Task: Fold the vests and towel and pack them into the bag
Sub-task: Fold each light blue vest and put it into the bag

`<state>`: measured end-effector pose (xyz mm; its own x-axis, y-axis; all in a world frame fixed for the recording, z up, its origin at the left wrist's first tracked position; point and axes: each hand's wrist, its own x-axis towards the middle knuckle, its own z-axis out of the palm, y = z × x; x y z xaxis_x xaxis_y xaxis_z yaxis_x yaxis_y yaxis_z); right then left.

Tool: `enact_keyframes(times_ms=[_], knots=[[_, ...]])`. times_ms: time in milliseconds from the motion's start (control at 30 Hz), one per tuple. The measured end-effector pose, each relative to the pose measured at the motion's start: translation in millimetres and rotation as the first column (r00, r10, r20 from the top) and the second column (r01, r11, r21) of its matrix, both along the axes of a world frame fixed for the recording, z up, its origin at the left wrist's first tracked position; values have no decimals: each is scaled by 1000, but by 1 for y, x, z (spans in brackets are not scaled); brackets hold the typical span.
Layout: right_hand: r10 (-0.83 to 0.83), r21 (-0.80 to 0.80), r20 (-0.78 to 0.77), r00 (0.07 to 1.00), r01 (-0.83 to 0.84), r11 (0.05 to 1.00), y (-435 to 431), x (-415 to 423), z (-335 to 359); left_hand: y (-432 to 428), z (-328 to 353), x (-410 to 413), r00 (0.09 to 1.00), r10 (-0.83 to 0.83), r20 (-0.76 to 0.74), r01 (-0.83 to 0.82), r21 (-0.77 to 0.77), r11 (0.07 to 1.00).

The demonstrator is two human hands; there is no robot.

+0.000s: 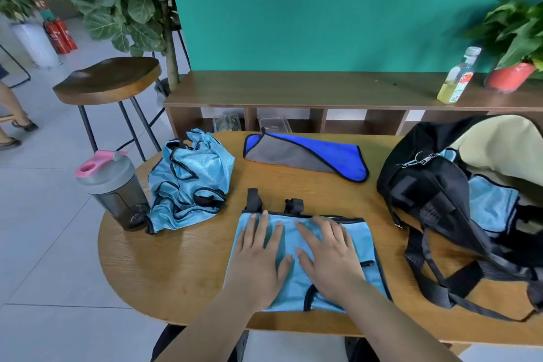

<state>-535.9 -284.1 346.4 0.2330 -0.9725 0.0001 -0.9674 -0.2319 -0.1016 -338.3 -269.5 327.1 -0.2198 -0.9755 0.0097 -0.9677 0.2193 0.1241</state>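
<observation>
**A:** How do the hands lie?

**B:** Both lie flat. The left hand (258,258) and the right hand (329,253) are side by side, palms down, with fingers straight and spread on the folded vest (363,239). Neither hand pinches the cloth or curls round it.

**A:** And the vest itself?

**B:** It is at the middle of the near edge of the table (176,261), folded to a rough rectangle. Two black straps (254,200) poke out past its far hem.

**A:** So the step is smoothing?

**B:** It looks so: the person is pressing this fold flat before making the next one. To do it well, the palms should sweep from the middle out to the side hems, pushing creases out of the thin, shiny cloth. The straps are best tucked inward so they don't snag at the bag's mouth.

**A:** What waits?

**B:** A crumpled vest (188,182) lies toward the left edge, just beside a shaker bottle (114,188). The blue and grey towel (308,153) is at the far edge, only loosely turned over. The black bag (426,185) stands open at the right edge. A light blue cloth (490,200) shows inside it, likely a vest already packed.

**A:** Any risk?

**B:** The cloth may slide or spring open when the palms lift. One hand should pin the fold while the other takes the hem.
</observation>
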Motion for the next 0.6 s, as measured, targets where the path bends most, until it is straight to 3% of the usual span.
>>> enact_keyframes(times_ms=[133, 367, 600], knots=[[3, 38, -34, 999, -2, 999, 3, -16, -5, 0, 5, -2, 997, 32, 76, -34, 31, 999], [-102, 63, -103, 989, 109, 992, -2, -55, -1, -2, 12, -2, 996, 66, 55, -72, 109, 991], [-139, 53, -204, 969, 153, 987, 5, -36, 12, 1, 8, -2, 997, 59, 52, -60, 13, 998]])
